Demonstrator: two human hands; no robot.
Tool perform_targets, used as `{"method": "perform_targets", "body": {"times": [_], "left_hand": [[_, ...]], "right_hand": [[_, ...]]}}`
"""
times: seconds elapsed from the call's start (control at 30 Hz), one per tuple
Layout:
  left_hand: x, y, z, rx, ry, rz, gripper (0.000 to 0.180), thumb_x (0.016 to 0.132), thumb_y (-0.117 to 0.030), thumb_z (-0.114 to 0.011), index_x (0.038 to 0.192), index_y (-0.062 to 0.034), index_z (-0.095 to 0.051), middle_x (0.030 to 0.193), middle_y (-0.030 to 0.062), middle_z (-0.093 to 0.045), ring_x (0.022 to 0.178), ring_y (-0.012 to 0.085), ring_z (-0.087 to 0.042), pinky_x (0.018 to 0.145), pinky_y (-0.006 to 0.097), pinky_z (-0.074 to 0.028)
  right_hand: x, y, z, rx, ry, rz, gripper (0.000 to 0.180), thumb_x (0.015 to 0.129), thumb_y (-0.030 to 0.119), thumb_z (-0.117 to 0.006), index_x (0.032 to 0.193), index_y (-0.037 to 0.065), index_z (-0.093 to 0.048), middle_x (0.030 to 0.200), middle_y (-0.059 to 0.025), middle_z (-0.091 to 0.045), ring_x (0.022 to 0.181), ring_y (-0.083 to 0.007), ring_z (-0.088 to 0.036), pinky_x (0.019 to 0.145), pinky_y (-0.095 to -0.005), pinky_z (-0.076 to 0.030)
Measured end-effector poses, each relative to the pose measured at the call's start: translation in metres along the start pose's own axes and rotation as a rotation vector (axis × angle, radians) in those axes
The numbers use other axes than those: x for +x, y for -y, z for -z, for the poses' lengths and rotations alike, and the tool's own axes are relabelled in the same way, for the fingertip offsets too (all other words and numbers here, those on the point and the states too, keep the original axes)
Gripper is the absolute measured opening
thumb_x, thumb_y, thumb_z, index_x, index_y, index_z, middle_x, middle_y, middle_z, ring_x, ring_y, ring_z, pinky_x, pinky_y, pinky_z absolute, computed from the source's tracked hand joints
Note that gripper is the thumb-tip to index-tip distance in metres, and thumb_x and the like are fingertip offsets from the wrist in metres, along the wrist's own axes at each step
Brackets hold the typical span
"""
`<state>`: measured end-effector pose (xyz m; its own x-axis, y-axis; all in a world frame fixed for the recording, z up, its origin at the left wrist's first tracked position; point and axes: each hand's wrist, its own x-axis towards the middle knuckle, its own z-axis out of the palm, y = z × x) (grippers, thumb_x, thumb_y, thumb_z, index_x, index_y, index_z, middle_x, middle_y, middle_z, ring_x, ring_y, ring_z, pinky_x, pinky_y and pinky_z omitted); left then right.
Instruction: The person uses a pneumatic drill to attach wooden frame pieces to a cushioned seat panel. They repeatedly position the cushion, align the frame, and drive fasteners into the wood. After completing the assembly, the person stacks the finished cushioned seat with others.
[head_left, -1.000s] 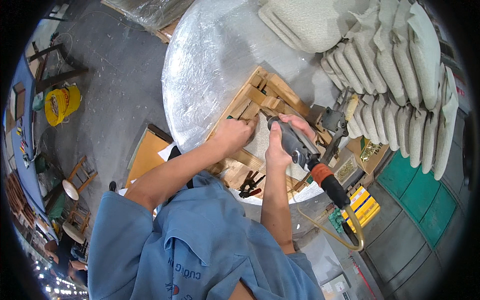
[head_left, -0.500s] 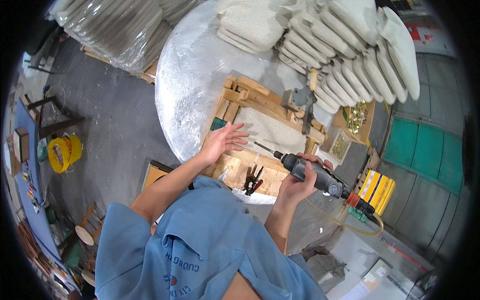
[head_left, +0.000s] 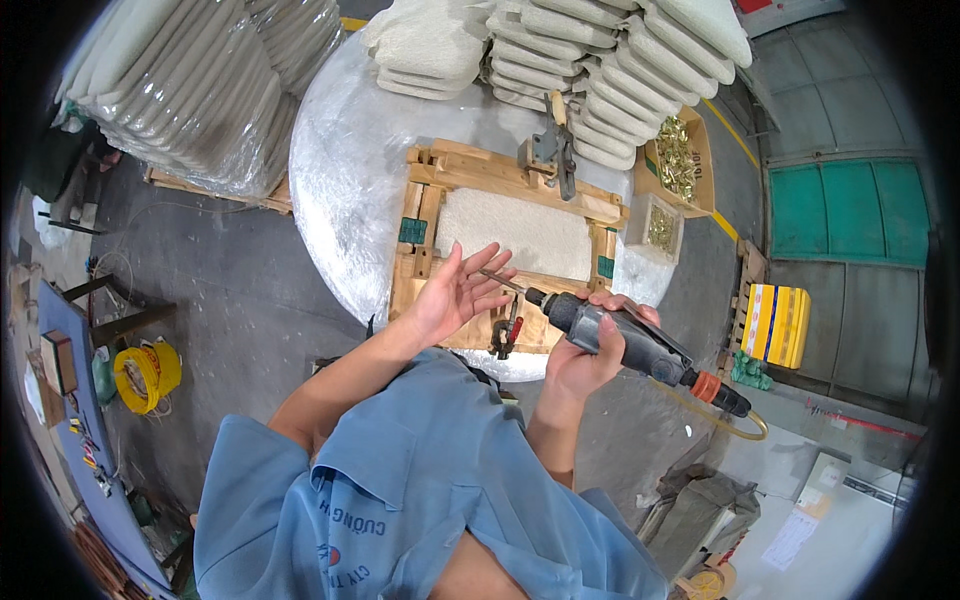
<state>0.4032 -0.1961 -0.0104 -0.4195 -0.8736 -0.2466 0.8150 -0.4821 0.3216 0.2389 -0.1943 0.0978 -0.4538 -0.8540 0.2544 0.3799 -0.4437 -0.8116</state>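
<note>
In my right hand (head_left: pixel 590 362) is a black and grey air screwdriver (head_left: pixel 635 345) with an orange ring and a yellowish hose (head_left: pixel 712 425). Its long bit (head_left: pixel 503 281) points left, and the tip meets the fingers of my left hand (head_left: pixel 460 298). That hand is palm up with its fingers spread; whether it touches the bit I cannot tell. Beyond both hands a pale textured pad (head_left: pixel 530 230) lies inside a wooden frame jig (head_left: pixel 500 165). A metal toggle clamp (head_left: pixel 548 152) is fixed on the jig's far side, and a red-handled clamp (head_left: pixel 508 332) on its near side.
The jig rests on a round table wrapped in shiny film (head_left: pixel 335 190). Stacked pale pads (head_left: pixel 660 55) fill its far side. A carton of brass-coloured hardware (head_left: pixel 680 165) and a clear tray of small fasteners (head_left: pixel 660 228) stand at the right. A yellow bucket (head_left: pixel 147 378) sits at left.
My view has turned, so the table and jig appear further left. The screwdriver and my left hand have come together, with the bit now at my left fingers.
</note>
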Motion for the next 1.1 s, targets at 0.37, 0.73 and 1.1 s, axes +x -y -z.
{"method": "perform_targets", "body": {"times": [0.37, 0.73, 1.1], "left_hand": [[-0.013, 0.004, -0.005, 0.039, -0.002, -0.025, 0.083, 0.109, -0.065, -0.024, 0.163, -0.002, -0.024, 0.166, 0.0146, -0.036, 0.151, 0.0312, -0.038, 0.121, 0.049, -0.039], [-0.01, 0.0, 0.002, 0.005, 0.008, -0.029, 0.086, 0.108, -0.067, -0.022, 0.164, -0.002, -0.022, 0.167, 0.0151, -0.034, 0.153, 0.0314, -0.036, 0.124, 0.049, -0.035], [0.0, 0.008, 0.011, 0.339, -0.01, -0.134, 0.08, 0.109, -0.065, -0.02, 0.169, -0.013, -0.005, 0.173, 0.01, -0.022, 0.157, 0.0289, -0.027, 0.125, 0.047, -0.03]], "right_hand": [[-0.01, 0.005, 0.001, 0.016, -0.002, -0.021, 0.052, 0.082, 0.002, -0.07, 0.127, 0.013, -0.046, 0.099, -0.011, -0.059, 0.094, -0.0263, -0.062, 0.089, -0.0514, -0.057], [0.0, -0.006, 0.007, 0.046, -0.065, -0.103, 0.05, 0.086, 0.004, -0.068, 0.13, 0.015, -0.048, 0.101, -0.0082, -0.06, 0.096, -0.022, -0.062, 0.089, -0.0497, -0.057], [0.003, -0.009, -0.008, -0.007, -0.124, -0.121, 0.048, 0.087, 0.002, -0.066, 0.13, 0.013, -0.047, 0.101, -0.0088, -0.061, 0.096, -0.0226, -0.063, 0.09, -0.0483, -0.058]]}}
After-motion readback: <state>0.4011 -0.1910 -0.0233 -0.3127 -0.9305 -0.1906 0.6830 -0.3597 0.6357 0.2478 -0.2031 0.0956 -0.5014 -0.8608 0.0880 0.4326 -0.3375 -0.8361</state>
